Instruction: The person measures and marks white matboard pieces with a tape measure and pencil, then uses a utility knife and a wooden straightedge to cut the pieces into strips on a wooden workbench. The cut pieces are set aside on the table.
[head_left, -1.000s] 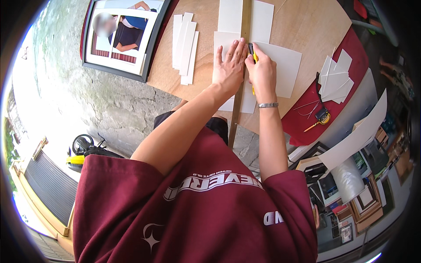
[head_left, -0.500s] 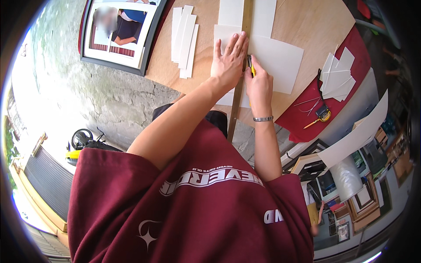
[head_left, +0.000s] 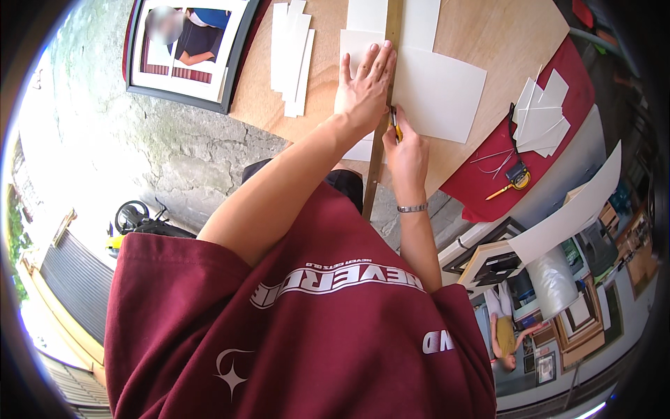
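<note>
My left hand (head_left: 366,84) lies flat with its fingers stretched out, pressing on a white card (head_left: 354,43) and the edge of a long brown straightedge (head_left: 394,24). The straightedge runs from the far edge of the view toward my body. Closed around a yellow utility knife (head_left: 398,130), my right hand (head_left: 407,160) is just right of the straightedge, close to my left wrist. The knife's tip is against or very near the straightedge; its exact contact is hard to make out. A larger white card (head_left: 441,94) lies to the right of the straightedge.
White strips (head_left: 292,59) lie on the wooden board (head_left: 258,87), left of my hands. A framed photo (head_left: 227,98) is at the far left. On red cloth (head_left: 481,195) at right sit white offcuts (head_left: 541,115) and a tape measure (head_left: 518,174). A person (head_left: 506,335) is in the background.
My right hand has drawn the knife toward my body along the straightedge. My left hand stays flat in place. More of the person in the background shows.
</note>
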`<state>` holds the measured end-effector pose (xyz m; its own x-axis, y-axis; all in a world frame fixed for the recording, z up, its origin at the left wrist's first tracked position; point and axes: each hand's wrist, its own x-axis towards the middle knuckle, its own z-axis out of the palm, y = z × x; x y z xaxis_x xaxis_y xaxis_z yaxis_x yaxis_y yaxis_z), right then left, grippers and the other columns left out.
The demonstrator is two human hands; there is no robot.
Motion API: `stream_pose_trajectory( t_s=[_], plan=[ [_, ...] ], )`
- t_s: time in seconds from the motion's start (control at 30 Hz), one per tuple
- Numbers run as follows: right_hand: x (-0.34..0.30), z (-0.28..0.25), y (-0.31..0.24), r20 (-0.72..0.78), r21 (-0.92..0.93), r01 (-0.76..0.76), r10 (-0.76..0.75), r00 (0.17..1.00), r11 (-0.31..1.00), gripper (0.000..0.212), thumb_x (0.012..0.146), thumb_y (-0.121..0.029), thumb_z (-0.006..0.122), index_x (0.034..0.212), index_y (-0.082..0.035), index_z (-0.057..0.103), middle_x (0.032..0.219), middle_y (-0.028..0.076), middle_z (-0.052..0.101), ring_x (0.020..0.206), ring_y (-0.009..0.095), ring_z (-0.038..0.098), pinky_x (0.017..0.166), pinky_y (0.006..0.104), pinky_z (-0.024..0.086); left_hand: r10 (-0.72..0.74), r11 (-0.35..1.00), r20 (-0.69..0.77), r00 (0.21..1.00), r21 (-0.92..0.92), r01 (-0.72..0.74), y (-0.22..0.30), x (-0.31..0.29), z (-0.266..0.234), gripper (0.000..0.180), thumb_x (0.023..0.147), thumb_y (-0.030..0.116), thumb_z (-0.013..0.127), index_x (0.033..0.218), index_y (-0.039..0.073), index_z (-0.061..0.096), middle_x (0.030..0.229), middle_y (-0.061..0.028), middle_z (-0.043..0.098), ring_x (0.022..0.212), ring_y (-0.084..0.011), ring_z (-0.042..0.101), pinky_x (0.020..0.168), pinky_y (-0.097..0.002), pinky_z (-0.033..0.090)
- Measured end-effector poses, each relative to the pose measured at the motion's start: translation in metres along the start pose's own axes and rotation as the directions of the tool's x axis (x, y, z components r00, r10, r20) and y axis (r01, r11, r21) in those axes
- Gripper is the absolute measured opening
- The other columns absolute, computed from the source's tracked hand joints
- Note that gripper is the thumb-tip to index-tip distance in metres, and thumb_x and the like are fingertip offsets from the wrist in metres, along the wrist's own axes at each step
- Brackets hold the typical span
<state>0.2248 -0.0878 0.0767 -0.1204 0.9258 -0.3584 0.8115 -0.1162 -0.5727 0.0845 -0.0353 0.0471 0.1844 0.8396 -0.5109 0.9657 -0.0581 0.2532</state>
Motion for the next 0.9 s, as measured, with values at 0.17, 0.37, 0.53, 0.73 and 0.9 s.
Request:
stream_pose_trajectory(
  t_s=[0.17,0.37,0.53,0.73,0.9],
  plan=[
    [-0.017,0.005,0.009,0.035,-0.019,-0.027,0.027,0.999,0.999,0.047,0.093,-0.009,0.070,0.139,-0.003,0.065,0.074,0.025,0.070,0.070,0.040,0.073,0.063,0.0461,0.057,-0.001,1.000,0.002,1.000,-0.024,0.001,0.000,0.001,0.002,0.116,0.087,0.034,0.080,0.170,0.009,0.004,0.179,-0.0049,-0.002,0.165,-0.0270,0.000,0.128,-0.0672,0.011],
    [-0.030,0.006,0.011,0.063,-0.029,-0.073,0.074,0.995,0.997,0.047,0.094,-0.010,0.069,0.141,-0.004,0.064,0.073,0.025,0.070,0.069,0.040,0.073,0.062,0.0462,0.057,-0.007,0.999,0.003,1.000,-0.032,0.007,0.000,0.001,0.004,0.117,0.086,0.034,0.081,0.170,0.009,0.003,0.179,-0.0040,-0.002,0.165,-0.0269,0.000,0.128,-0.0678,0.011],
    [-0.041,0.009,0.016,0.086,-0.037,-0.098,0.101,0.991,0.994,0.049,0.094,-0.013,0.069,0.143,-0.006,0.063,0.074,0.025,0.070,0.069,0.040,0.072,0.062,0.0469,0.057,-0.001,1.000,-0.005,1.000,-0.026,0.001,-0.001,0.000,0.003,0.117,0.087,0.035,0.081,0.170,0.009,0.003,0.179,-0.0038,-0.002,0.165,-0.0268,0.001,0.127,-0.0685,0.011],
    [-0.051,0.007,0.015,0.113,-0.040,-0.136,0.139,0.984,0.990,0.049,0.095,-0.014,0.067,0.143,-0.007,0.064,0.074,0.024,0.070,0.070,0.040,0.072,0.064,0.0479,0.057,0.009,0.999,-0.016,1.000,-0.034,-0.010,-0.002,0.001,0.005,0.116,0.088,0.034,0.080,0.170,0.008,0.003,0.179,-0.0041,-0.002,0.165,-0.0269,0.000,0.127,-0.0687,0.012],
    [-0.048,-0.010,0.019,0.165,0.000,-0.130,0.128,0.978,0.992,0.046,0.097,-0.015,0.067,0.142,-0.006,0.064,0.078,0.026,0.069,0.071,0.042,0.071,0.064,0.0483,0.055,0.008,0.999,0.012,1.000,-0.042,-0.008,-0.003,0.001,0.000,0.115,0.088,0.035,0.079,0.170,0.008,0.004,0.179,-0.0048,-0.002,0.165,-0.0273,0.000,0.127,-0.0681,0.011]
  ],
)
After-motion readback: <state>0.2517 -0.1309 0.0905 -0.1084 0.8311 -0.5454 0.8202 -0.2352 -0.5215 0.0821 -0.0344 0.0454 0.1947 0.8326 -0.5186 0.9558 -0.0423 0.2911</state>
